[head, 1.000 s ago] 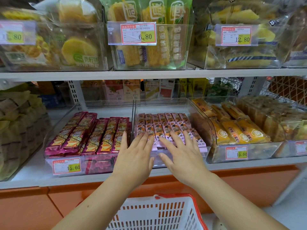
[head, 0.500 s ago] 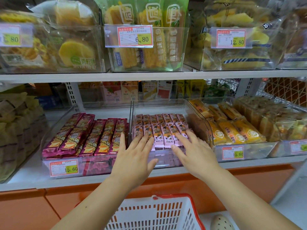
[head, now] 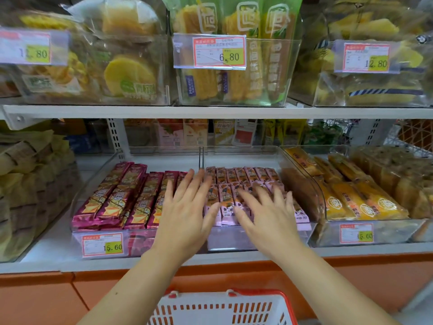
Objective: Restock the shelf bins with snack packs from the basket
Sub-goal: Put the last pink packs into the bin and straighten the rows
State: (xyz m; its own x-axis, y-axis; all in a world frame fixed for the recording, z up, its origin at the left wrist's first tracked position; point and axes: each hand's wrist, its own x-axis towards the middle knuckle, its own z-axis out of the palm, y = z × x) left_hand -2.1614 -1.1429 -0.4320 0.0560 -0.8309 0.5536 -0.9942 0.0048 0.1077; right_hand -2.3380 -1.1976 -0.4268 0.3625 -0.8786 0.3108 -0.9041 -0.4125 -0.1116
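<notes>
Your left hand (head: 185, 214) is spread flat, fingers straight and fanned, holding nothing; it lies over the seam where two clear bins meet. Your right hand (head: 264, 214) is just beside it, equally flat and empty, its fingers (head: 262, 195) slightly blurred across the pink snack packs (head: 241, 177). Those packs lie in two neat rows inside the middle bin (head: 234, 242), under and beyond both hands; whether your palms press on them cannot be told. Left of your left hand, magenta bars (head: 121, 198) fill the neighbouring bin. Right of your right hand sit orange packs (head: 351, 202) in another bin. Below your wrists, close to you, is the red-rimmed white basket (head: 222, 308); its contents are out of view
</notes>
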